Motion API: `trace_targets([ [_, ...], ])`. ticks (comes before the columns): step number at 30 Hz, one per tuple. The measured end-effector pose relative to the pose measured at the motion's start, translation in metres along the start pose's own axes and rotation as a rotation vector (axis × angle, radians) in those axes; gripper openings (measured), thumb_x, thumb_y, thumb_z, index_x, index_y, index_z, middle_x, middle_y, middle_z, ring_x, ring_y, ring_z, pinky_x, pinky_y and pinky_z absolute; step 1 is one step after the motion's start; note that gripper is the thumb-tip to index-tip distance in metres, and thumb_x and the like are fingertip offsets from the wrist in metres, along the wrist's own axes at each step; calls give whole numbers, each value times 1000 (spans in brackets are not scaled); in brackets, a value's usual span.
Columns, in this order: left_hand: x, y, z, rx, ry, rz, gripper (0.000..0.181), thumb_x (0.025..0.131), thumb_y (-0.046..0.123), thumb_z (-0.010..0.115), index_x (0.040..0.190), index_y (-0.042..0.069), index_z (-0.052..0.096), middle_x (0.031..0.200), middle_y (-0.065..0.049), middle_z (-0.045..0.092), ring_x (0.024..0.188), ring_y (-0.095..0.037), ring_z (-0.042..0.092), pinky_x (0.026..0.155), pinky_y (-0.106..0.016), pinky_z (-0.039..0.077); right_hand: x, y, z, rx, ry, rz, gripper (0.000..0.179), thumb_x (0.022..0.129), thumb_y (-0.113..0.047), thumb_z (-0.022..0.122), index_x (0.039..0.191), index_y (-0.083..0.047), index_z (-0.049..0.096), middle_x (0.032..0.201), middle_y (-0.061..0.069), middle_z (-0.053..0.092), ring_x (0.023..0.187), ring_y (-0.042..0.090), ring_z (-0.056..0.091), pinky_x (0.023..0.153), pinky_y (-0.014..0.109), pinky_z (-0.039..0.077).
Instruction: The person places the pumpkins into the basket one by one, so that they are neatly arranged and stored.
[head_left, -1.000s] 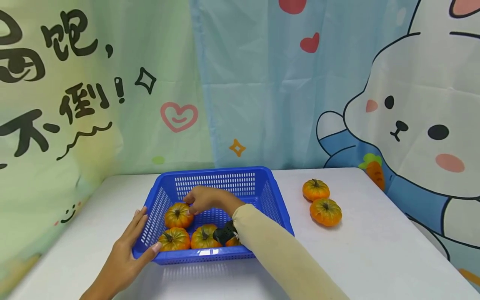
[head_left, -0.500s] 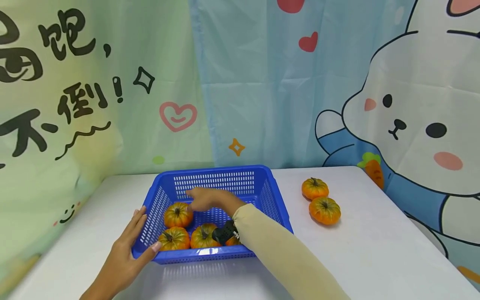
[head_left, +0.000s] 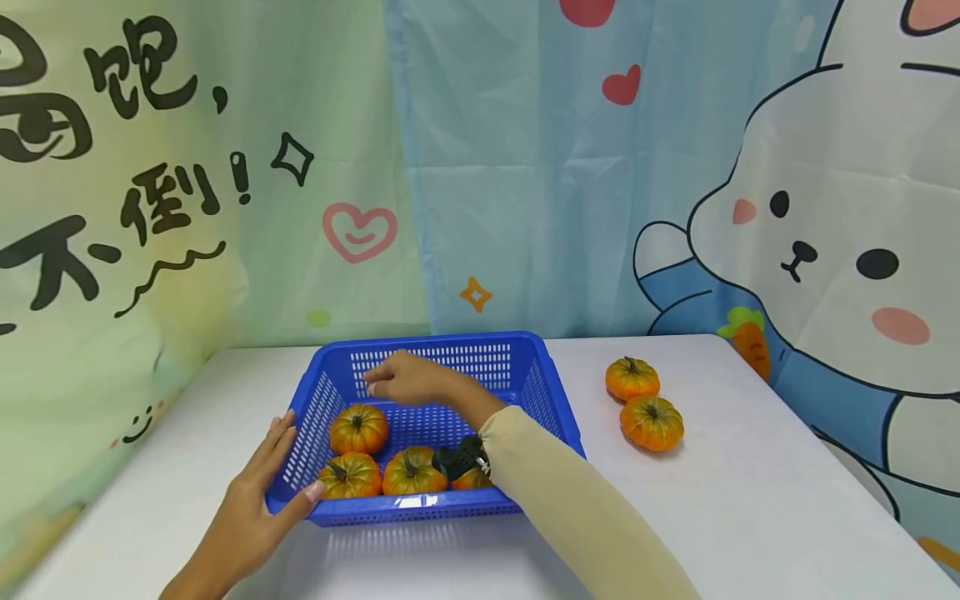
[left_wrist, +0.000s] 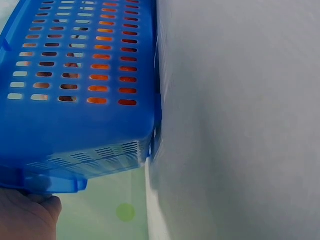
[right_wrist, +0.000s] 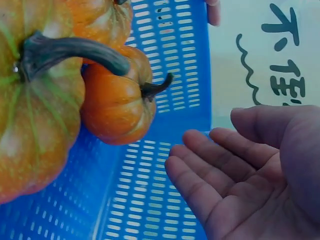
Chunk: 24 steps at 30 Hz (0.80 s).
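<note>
A blue plastic basket (head_left: pixel 435 507) sits on the white table with several small orange pumpkins in it. My left hand (head_left: pixel 247 508) rests at its front left corner, fingers straight along the left rim and thumb on the front rim. Over the basket's left half, my right hand (head_left: pixel 412 379) holds nothing; the right wrist view shows its fingers (right_wrist: pixel 192 175) loosely extended. Just below that hand in the head view is a pumpkin (head_left: pixel 358 429) at the left wall. Two more, a left pumpkin (head_left: pixel 351 476) and a middle pumpkin (head_left: pixel 412 472), lie along the front. My right wrist partly hides another pumpkin (head_left: pixel 472 480).
On the table (head_left: pixel 750 500) right of the basket, two pumpkins lie close together, a rear pumpkin (head_left: pixel 632 378) and a front pumpkin (head_left: pixel 652 423). A printed curtain (head_left: pixel 510 208) hangs behind the table.
My right hand has let go of the pumpkin at the left wall and lifted up and back from it. The left hand stays at the basket's corner.
</note>
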<state>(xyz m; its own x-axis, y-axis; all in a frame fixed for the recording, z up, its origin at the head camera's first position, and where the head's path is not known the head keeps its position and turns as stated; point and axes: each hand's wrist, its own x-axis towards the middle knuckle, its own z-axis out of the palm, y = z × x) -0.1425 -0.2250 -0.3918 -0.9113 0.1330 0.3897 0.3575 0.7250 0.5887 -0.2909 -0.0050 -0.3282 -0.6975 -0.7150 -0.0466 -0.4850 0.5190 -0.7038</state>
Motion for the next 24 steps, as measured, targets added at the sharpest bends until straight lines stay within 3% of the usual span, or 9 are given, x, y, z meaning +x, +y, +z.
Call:
trace_targets([
  [5, 0, 0, -1, -1, -3, 2, 77, 90, 32, 68, 149, -2, 33, 160, -9, 20, 145, -36, 16, 103, -58, 29, -4, -2, -4, 49, 26, -37, 35, 102, -15, 49, 133, -1, 58, 132, 6, 60, 120, 17, 56, 94, 25, 47],
  [10, -1, 0, 0, -6, 1, 4, 76, 90, 31, 68, 149, -2, 33, 160, -9, 20, 145, -35, 16, 107, -50, 27, -9, -3, -9, 110, 28, -45, 33, 102, -12, 48, 131, 0, 60, 126, 8, 64, 100, 19, 64, 79, 24, 50],
  [15, -2, -1, 1, 0, 4, 2, 76, 91, 31, 68, 149, -3, 33, 160, -9, 20, 145, -35, 16, 107, -44, 25, -17, -1, -13, 181, 27, -31, 32, 102, -9, 47, 132, -1, 59, 124, 10, 65, 110, 24, 63, 85, 27, 52],
  [19, -1, -1, 2, 2, 9, 0, 76, 90, 32, 68, 148, -4, 34, 160, -9, 21, 145, -35, 16, 102, -57, 29, -27, -2, -20, 175, 38, -42, 34, 103, -12, 47, 134, -3, 58, 124, 7, 65, 108, 19, 63, 88, 30, 52],
  [24, -1, 0, 1, -4, 10, -3, 77, 90, 32, 68, 148, -4, 34, 160, -9, 21, 145, -35, 15, 101, -60, 30, -39, -2, -31, 217, 40, -48, 35, 104, -13, 46, 136, -3, 55, 127, 8, 63, 113, 16, 61, 90, 28, 50],
])
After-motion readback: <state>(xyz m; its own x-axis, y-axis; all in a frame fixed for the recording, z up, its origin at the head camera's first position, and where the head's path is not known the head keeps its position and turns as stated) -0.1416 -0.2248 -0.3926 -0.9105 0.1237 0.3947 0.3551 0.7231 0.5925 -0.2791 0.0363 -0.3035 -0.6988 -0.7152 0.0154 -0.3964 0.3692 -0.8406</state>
